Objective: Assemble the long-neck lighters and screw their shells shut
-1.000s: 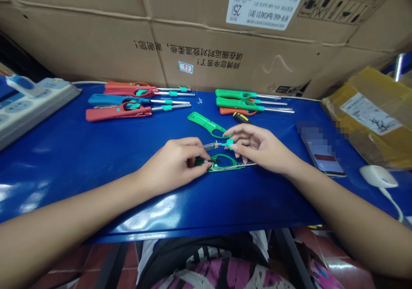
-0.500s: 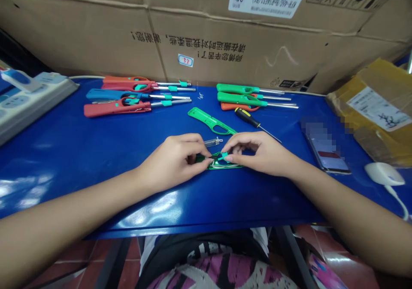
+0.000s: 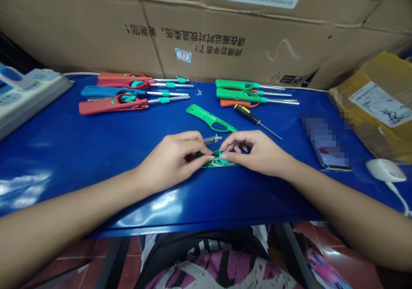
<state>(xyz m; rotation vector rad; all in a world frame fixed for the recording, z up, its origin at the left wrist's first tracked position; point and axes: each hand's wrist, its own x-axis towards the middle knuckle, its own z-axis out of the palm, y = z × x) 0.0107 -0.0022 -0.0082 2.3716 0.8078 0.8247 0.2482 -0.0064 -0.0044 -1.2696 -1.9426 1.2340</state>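
Note:
A green lighter shell half [image 3: 208, 165] lies on the blue table, with a white wire [image 3: 222, 163] looped inside it. My left hand [image 3: 178, 158] pinches a small black part [image 3: 215, 155] over the shell, thumb and forefinger closed. My right hand [image 3: 257, 152] pinches a teal trigger [image 3: 222, 156] against the black part, its other fingers curled. Just behind my fingers lies a clear fuel tank [image 3: 211, 140], partly hidden by my left hand. Farther back rests the other green shell half [image 3: 210, 119].
Red, orange and blue lighters [image 3: 116, 92] lie at the back left, green and orange ones [image 3: 236, 94] at the back right. A screwdriver [image 3: 247, 114], phone [image 3: 325, 145], white plug-like device [image 3: 385, 170], taped box [image 3: 376, 109] and power strip [image 3: 35, 91] surround them. A large carton [image 3: 96, 31] stands behind.
My right hand has moved slightly left, bringing the teal trigger up to the black part. My left hand keeps its pinch. The whole view has shifted a little.

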